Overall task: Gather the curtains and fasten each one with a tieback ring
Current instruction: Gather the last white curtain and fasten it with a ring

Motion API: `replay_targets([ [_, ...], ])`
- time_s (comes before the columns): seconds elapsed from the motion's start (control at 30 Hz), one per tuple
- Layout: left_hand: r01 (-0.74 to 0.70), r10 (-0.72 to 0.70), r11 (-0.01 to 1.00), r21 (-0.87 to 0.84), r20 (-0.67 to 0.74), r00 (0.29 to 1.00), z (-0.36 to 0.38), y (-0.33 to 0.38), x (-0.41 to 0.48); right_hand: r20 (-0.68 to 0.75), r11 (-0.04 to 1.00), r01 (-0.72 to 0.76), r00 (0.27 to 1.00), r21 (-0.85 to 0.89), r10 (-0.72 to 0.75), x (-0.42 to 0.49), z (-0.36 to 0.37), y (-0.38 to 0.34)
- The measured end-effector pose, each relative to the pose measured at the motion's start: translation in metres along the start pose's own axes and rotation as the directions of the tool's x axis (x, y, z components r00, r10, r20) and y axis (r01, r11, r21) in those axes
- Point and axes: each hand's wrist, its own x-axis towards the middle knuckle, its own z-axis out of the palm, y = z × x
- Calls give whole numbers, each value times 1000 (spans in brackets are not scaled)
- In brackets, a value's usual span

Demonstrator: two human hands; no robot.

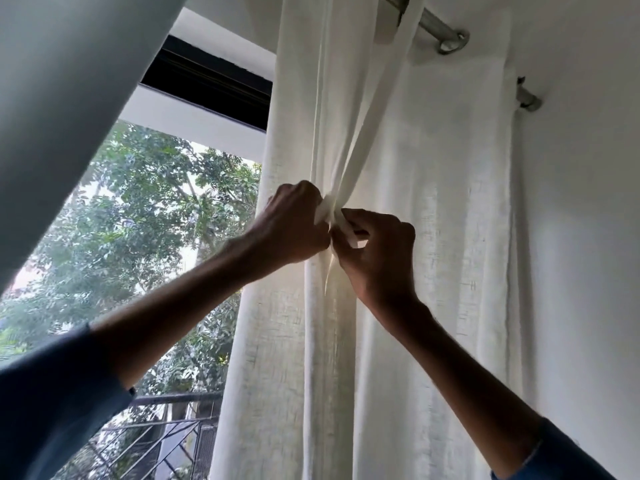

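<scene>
Fastening step is underway on the white curtain point(433, 202), which is hanging from the metal rod point(434, 24) beside the wall point(581, 202). Its folds are bunching together at mid-height, where both hands are meeting.

The left grip point(298, 223) is curling tight, clamping on one end of a white fabric strip point(348, 232) right against the gathered folds. The right grip point(377, 251) is pinching the other end of that strip between thumb and fingertips, touching the left at the bunch. Both are clamped on cloth and neither is standing apart. The strip is sitting at the pinch point, in front of the curtain. I cannot tell whether it is wrapping all the way round behind. No hard ring is showing, so the strip is probably serving as the tieback.

Judging by this, the gathering is looking done for this curtain and the closing of the tie is in progress, not yet finished. The next move is likely calling for the ends to be pulled snug and locked, with the bunch kept from sliding down.

A second, grey curtain point(69, 98) is hanging loose at the upper left of the window point(156, 202), with no tie showing on the part in view, so that one is probably waiting. Trees and a balcony railing point(166, 427) are showing outside.
</scene>
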Motion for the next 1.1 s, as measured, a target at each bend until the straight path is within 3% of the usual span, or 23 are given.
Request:
replay_targets([
  [0.13,64,-61,997,47,-49,997,15,-3,-9,8,998,-62,998,-25,62,-6,-3,7],
  [0.27,82,-61,988,127,-159,985,24,-6,-16,-65,988,-11,998,-153,2,-10,1,10],
  [0.43,2,62,977,213,-293,954,22,-3,-31,-142,1000,-15,990,-12,14,-14,6,4],
  [0.73,-73,116,968,241,-170,979,16,10,-46,-126,980,38,992,195,-14,-9,11,-11],
  [0.87,-111,133,967,230,-83,988,16,13,-48,-120,979,28,993,202,-3,-5,12,-13],
  [1.0,-211,222,954,211,-27,975,12,6,-48,-106,975,-143,981,170,162,3,9,-12],
  [1.1,-245,252,956,160,-27,967,3,3,-46,-89,976,-181,977,123,193,6,7,-4],
])
